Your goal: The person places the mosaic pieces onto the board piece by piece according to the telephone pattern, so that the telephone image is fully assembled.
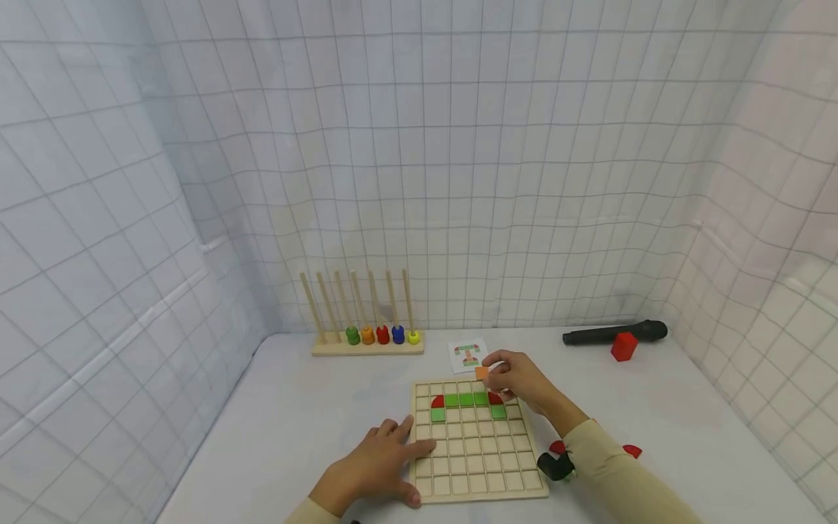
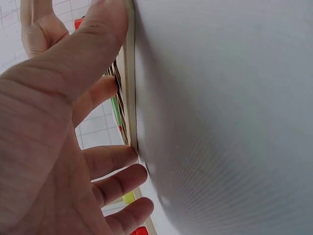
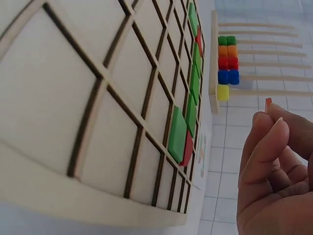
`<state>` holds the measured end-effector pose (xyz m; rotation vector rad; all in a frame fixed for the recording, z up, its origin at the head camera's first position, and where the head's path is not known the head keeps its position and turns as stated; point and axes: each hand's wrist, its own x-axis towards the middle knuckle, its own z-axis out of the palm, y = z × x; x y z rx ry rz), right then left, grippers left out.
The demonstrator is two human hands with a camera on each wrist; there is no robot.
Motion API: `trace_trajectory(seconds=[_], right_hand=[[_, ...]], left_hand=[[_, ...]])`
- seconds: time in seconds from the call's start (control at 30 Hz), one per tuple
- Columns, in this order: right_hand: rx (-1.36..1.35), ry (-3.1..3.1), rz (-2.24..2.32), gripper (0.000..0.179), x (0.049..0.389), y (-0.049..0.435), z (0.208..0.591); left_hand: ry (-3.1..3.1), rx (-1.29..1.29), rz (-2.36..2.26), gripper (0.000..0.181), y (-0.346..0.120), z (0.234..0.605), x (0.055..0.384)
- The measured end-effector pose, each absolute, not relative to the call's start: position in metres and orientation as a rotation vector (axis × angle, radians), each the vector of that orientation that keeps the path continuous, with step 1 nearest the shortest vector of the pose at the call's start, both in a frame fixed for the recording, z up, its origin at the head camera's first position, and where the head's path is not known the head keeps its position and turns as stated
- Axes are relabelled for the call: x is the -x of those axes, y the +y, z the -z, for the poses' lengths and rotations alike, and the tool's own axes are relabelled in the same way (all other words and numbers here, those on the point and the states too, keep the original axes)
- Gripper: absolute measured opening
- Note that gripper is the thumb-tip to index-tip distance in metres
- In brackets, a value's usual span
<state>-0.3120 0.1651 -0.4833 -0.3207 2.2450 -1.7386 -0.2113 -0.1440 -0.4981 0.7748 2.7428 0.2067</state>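
A wooden grid board [image 1: 475, 464] lies on the table. My left hand [image 1: 380, 462] rests spread on its left edge, thumb at the near corner and index finger reaching over the cells. Between thumb and fingertips, my right hand [image 1: 520, 378] pinches a small orange square tile [image 1: 481, 373] above the board's far edge; its thin side [image 3: 268, 104] shows in the right wrist view. Green square tiles [image 1: 466, 399] fill part of an upper row, with a red rounded piece [image 1: 438, 402] at each end and a green tile below each. Past the board lies a printed pattern card [image 1: 458, 364].
At the back left stands a wooden peg rack [image 1: 366, 348] with coloured beads. A black microphone [image 1: 596, 336] and a red block [image 1: 624, 346] lie back right. Loose red pieces [image 1: 632, 450] and a black object [image 1: 555, 466] are partly hidden by my right sleeve.
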Motion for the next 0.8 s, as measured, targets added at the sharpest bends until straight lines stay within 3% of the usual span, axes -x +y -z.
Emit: trace_trajectory(seconds=[0.47, 0.8], right_hand=[[0.499, 2.424, 1.364, 0.021, 0.301, 0.134, 0.496], [0.570, 2.554, 1.195, 0.023, 0.295, 0.131, 0.506]], left_hand=[[2.746, -0.802, -0.221, 0.087, -0.147, 0.499, 0.213], [2.752, -0.816, -0.214, 0.087, -0.147, 0.498, 0.213]])
